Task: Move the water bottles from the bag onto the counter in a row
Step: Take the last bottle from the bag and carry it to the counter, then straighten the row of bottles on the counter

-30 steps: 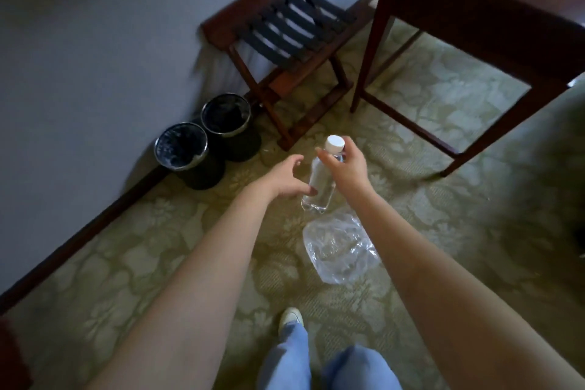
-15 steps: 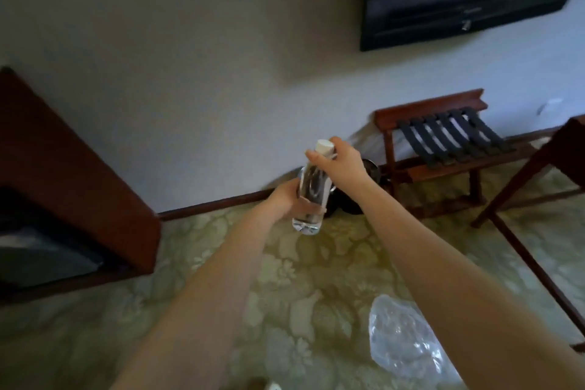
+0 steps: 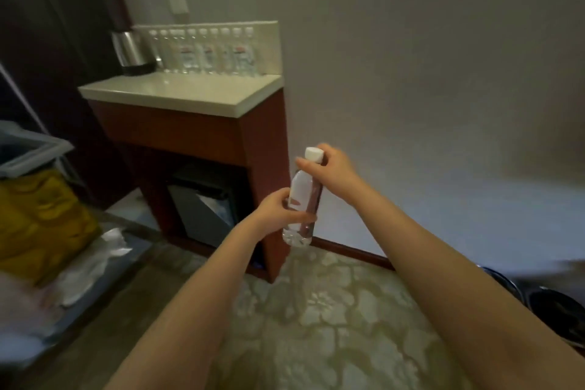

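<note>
You hold one water bottle point(image 3: 302, 199) in front of you with both hands, nearly upright with its top leaning a little to the right. It is in the air above the patterned carpet point(image 3: 332, 310) and in front of the pale wall. Your left hand point(image 3: 278, 209) is wrapped round the lower half of the bottle, fingers curled across its front, and the clear base shows just below them. Your right hand point(image 3: 332, 172) is closed on the neck, fingers curled right under the white cap point(image 3: 314, 154), which stands clear above them. The surface point(image 3: 190, 93) lies up and to the left of the bottle, well apart from it, a pale top on a red-brown cabinet point(image 3: 262, 142). Along its back edge, against a low pale upstand, a row of bottles point(image 3: 205, 52) stands upright side by side, clear with white caps. The blur makes their number uncertain. A shiny metal kettle point(image 3: 129, 52) sits at the left end of that row, just beside the first bottle, and a wall plate point(image 3: 177, 1) is on the wall above. Under the surface a dark door point(image 3: 205, 203) fills the lower opening. At the far left you can see a yellow bag point(image 3: 38, 225) with a grey-rimmed bin point(image 3: 28, 149) above it and crumpled white cloth point(image 3: 95, 263) beside it. Dark round bins point(image 3: 563, 310) sit on the floor at the right edge.
</note>
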Available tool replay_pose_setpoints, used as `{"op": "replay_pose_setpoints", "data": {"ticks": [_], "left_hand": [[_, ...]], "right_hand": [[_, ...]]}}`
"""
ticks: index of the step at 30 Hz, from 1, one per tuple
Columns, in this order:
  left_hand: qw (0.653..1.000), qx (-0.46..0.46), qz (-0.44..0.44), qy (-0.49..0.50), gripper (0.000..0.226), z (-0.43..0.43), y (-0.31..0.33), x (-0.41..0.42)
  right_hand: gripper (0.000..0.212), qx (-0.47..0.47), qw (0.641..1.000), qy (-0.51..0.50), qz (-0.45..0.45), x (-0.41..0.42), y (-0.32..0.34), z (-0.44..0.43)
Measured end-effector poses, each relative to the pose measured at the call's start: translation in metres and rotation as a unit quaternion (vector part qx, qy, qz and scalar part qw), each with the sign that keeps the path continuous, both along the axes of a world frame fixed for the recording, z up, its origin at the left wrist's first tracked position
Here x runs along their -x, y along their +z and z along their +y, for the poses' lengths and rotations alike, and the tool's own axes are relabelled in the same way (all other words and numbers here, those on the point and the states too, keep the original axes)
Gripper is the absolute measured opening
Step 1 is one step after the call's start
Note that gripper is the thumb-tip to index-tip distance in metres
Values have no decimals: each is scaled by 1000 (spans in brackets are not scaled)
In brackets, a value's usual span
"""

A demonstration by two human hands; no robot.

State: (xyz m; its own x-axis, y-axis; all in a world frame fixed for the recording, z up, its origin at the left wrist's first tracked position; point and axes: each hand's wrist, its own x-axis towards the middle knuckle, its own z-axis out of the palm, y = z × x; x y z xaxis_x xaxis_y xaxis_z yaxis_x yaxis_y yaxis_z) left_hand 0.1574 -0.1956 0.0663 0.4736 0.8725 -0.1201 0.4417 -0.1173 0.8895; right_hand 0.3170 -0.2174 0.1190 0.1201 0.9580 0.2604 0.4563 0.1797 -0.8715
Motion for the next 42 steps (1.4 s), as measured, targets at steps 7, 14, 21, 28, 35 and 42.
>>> {"op": "replay_pose_setpoints", "data": {"ticks": [7,14,21,28,35,42], "left_hand": [[992,-8,-85,91,56,126,32,115],[979,-75,-122,144,58,276,72,183],[965,-116,-130,194,54,435,133,239],[979,-116,-146,87,47,572,150,270],[984,-90,-142,-55,36,683,153,242],[971,-69,-112,-200,31,719,149,129]], "right_hand": [[28,-32,991,120,-58,118,55,145],[21,-103,976,191,-26,187,94,311],[20,-113,964,234,59,246,151,471],[9,-112,966,217,80,280,166,590],[15,-159,981,37,104,251,166,655],[47,-159,975,-150,38,161,158,662]]}}
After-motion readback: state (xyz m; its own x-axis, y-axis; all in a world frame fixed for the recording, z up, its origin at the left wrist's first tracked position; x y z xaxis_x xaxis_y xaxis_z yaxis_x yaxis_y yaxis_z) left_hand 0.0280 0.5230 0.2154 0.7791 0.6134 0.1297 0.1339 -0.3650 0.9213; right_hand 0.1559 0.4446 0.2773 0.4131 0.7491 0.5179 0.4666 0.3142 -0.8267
